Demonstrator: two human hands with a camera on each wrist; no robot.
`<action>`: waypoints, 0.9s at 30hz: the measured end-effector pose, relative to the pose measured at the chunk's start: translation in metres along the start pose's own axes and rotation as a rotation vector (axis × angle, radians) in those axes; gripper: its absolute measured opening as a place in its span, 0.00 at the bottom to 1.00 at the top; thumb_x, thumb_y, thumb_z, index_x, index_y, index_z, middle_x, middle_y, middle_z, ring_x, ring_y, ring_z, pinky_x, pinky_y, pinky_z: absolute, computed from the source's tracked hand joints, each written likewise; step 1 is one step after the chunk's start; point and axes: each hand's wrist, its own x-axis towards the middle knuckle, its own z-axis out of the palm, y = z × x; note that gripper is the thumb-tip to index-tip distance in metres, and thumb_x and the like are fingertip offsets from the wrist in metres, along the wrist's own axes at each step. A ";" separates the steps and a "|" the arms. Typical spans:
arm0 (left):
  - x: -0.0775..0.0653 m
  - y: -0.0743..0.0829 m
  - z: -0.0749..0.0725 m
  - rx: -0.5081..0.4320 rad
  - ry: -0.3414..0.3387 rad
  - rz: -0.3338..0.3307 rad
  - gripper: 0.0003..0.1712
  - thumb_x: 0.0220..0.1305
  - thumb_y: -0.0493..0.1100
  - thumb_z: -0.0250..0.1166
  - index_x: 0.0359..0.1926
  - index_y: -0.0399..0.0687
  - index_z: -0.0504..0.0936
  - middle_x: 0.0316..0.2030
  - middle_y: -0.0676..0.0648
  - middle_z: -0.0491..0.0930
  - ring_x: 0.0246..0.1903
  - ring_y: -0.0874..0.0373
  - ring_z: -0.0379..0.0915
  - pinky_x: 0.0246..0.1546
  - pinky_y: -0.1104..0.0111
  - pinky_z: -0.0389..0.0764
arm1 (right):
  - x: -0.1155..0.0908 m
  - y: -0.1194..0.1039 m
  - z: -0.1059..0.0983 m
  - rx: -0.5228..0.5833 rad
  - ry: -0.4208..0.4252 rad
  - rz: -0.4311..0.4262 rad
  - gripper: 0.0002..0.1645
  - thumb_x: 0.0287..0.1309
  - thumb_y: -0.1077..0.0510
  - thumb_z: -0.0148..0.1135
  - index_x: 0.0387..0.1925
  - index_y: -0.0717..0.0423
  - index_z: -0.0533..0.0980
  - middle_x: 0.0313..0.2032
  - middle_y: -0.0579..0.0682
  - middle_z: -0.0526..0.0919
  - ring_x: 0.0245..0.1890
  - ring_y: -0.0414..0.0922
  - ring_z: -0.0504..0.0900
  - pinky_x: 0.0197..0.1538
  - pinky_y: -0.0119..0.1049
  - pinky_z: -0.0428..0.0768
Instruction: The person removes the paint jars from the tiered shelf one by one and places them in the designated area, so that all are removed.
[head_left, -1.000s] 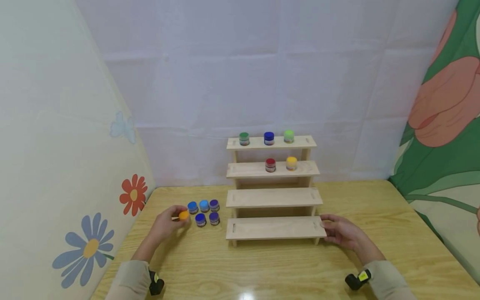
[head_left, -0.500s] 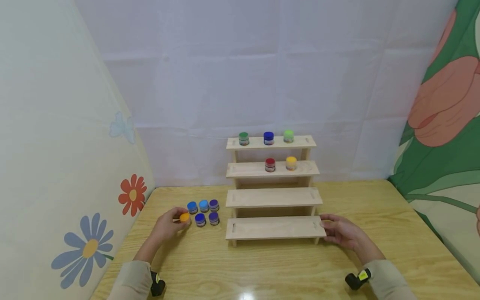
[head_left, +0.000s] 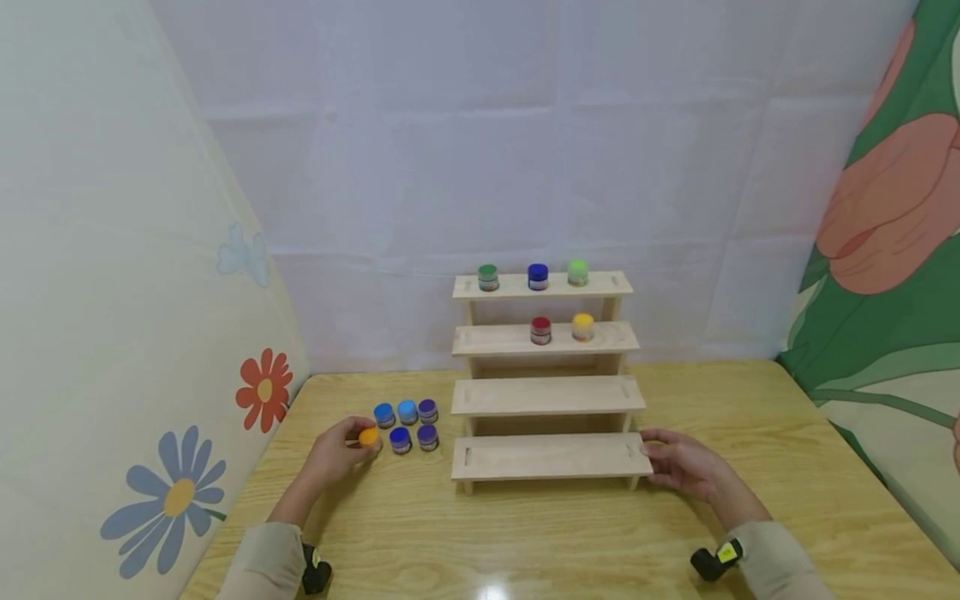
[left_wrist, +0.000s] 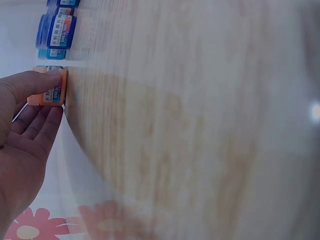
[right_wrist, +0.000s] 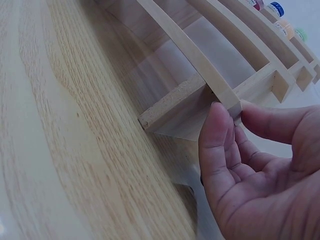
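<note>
My left hand [head_left: 337, 452] pinches a small orange paint jar [left_wrist: 54, 92] between thumb and fingers, low at the tabletop on the left. Just right of it stand several jars with blue and purple lids, among them a dark blue paint jar [head_left: 401, 440]. At the right end of the wooden tiered shelf [head_left: 547, 457], my right hand [head_left: 686, 467] grips the corner of the lowest board. The right wrist view shows the thumb on top of that board's end [right_wrist: 232, 102] and the fingers beneath it.
On the top tier are a green jar [head_left: 488, 278], a blue jar [head_left: 537, 277] and a light green jar [head_left: 577, 273]. One tier down are a red jar [head_left: 541, 331] and a yellow jar [head_left: 582, 327]. A white cloth [head_left: 450, 167] hangs behind the wooden table [head_left: 525, 542].
Over the last second my left hand and the orange jar have shifted slightly toward me. The right hand keeps its hold on the shelf corner, and the shelf stays in place.
</note>
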 end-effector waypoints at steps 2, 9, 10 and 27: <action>0.000 0.001 0.000 -0.003 0.002 -0.013 0.21 0.65 0.36 0.69 0.57 0.36 0.77 0.53 0.36 0.80 0.54 0.40 0.76 0.57 0.48 0.81 | 0.000 0.001 0.000 0.005 -0.004 -0.003 0.15 0.72 0.62 0.55 0.58 0.56 0.71 0.37 0.48 0.86 0.35 0.40 0.84 0.36 0.29 0.85; -0.002 0.003 -0.004 -0.008 -0.014 -0.006 0.23 0.66 0.38 0.69 0.59 0.35 0.76 0.56 0.34 0.79 0.56 0.38 0.75 0.60 0.46 0.78 | 0.000 0.001 0.001 0.004 -0.013 -0.005 0.18 0.72 0.62 0.55 0.61 0.58 0.69 0.37 0.47 0.85 0.35 0.40 0.84 0.36 0.29 0.85; -0.002 0.003 -0.005 -0.009 -0.015 -0.003 0.24 0.66 0.38 0.69 0.60 0.36 0.75 0.56 0.34 0.78 0.57 0.38 0.75 0.60 0.45 0.78 | 0.000 0.001 0.001 0.002 -0.015 -0.004 0.18 0.72 0.62 0.55 0.61 0.58 0.69 0.37 0.47 0.85 0.35 0.40 0.84 0.36 0.29 0.85; 0.019 0.124 -0.026 -0.044 0.082 0.341 0.20 0.71 0.41 0.65 0.60 0.37 0.77 0.56 0.37 0.79 0.57 0.41 0.75 0.61 0.47 0.79 | -0.001 0.000 -0.001 0.006 0.000 0.001 0.15 0.71 0.61 0.57 0.57 0.55 0.71 0.37 0.48 0.85 0.35 0.40 0.84 0.37 0.29 0.85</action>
